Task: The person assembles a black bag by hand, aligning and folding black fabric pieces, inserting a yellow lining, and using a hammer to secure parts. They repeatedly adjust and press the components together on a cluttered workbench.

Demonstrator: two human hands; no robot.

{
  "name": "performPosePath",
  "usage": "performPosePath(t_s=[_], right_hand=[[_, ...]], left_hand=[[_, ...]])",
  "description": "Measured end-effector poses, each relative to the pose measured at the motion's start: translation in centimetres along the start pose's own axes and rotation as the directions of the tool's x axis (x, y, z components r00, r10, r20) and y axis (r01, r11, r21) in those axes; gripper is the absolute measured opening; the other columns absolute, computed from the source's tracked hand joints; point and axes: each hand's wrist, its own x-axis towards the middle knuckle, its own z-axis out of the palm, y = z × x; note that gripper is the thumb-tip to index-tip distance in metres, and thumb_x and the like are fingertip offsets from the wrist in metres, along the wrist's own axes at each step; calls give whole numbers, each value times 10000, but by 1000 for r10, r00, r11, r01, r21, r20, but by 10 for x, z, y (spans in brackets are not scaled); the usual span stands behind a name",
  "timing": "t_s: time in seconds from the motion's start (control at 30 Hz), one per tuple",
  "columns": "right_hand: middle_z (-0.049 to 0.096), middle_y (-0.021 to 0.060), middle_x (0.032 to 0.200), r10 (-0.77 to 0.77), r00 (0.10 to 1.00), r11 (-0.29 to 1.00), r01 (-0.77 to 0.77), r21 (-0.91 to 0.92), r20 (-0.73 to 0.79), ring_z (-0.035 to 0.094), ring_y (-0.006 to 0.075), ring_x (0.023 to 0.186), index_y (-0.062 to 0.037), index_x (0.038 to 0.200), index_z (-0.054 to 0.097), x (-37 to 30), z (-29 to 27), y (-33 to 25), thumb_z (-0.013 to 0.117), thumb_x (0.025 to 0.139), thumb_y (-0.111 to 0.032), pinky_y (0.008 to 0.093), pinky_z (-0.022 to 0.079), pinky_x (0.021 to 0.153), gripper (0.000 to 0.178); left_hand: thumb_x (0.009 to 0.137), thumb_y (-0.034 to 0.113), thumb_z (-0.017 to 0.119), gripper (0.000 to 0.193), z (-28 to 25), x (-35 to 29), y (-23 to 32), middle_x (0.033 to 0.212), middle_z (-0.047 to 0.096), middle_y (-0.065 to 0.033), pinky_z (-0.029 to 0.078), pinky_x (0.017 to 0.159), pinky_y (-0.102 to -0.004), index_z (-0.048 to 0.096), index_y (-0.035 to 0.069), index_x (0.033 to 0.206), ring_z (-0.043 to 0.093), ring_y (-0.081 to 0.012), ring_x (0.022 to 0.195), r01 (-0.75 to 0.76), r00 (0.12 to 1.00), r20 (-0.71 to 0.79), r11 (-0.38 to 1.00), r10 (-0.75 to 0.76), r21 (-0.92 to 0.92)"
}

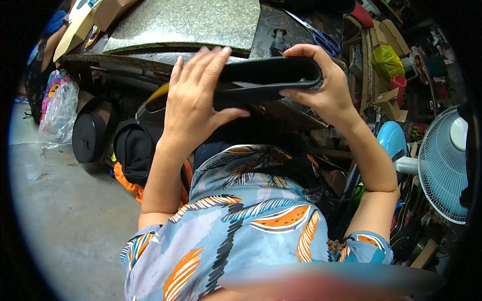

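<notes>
Counting from the left, one clear plastic bag (59, 115) sits between nine and ten o'clock, one black round roll (87, 136) at nine, one grey slab (191, 25) between eleven and twelve, one pair of blue-handled scissors (325, 44) at one, one yellow-green bag (386, 65) at two, and one white-and-blue fan (442, 168) at three. One black band (261, 95), doubled into a long flat loop, is held between the two hands at about twelve to one, its long axis running from nine to three, its rounded bend pointing toward three. The left hand (191, 105), at eleven, stands open over the band's left part, its blurred fingertips toward twelve and its thumb toward three, well apart; whether its palm presses the band cannot be told. The right hand (321, 83), between one and two, is clamped on the bend, fingers above and thumb below.
</notes>
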Motion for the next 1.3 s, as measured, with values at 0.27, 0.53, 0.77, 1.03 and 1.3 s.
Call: performPosePath(t_s=[0.27,0.53,0.77,1.03,1.3], right_hand=[[647,109,1219,41,967,979,-88,181,253,634,219,1136,-19,1299,584,4,-24,5,899,674,-202,321,489,1017,724],[708,75,1032,30,972,998,-17,-56,231,676,131,904,6,1128,681,2,-34,2,824,795,-161,265,555,802,399],[693,46,911,-43,975,996,58,-68,217,649,88,777,-15,1063,684,3,-31,11,794,838,-197,228,543,690,310],[650,20,841,-70,962,990,99,-99,263,611,78,734,-20,1007,656,6,-31,9,793,836,-191,222,508,653,278],[631,47,851,-44,963,981,92,-170,266,584,110,772,-7,997,628,3,-28,7,739,871,-171,252,478,707,234]], left_hand=[[715,114,783,358,2,1,-3,888,670,-98,530,723,-382,671,49,1049,650,-301,835,-18,996,84,989,30,-146],[744,134,784,329,4,1,0,915,688,-108,537,744,-372,675,50,1043,669,-295,859,-3,990,135,965,39,-262],[688,75,809,387,3,1,2,942,693,-157,531,778,-365,682,0,1046,674,-314,855,21,987,157,950,30,-313],[719,64,787,366,3,-1,0,947,695,-156,527,791,-365,673,-6,1059,674,-315,873,23,971,232,945,57,-327],[721,125,811,430,2,0,-2,954,691,-145,525,781,-349,668,15,1111,669,-305,892,2,970,230,948,76,-318]])
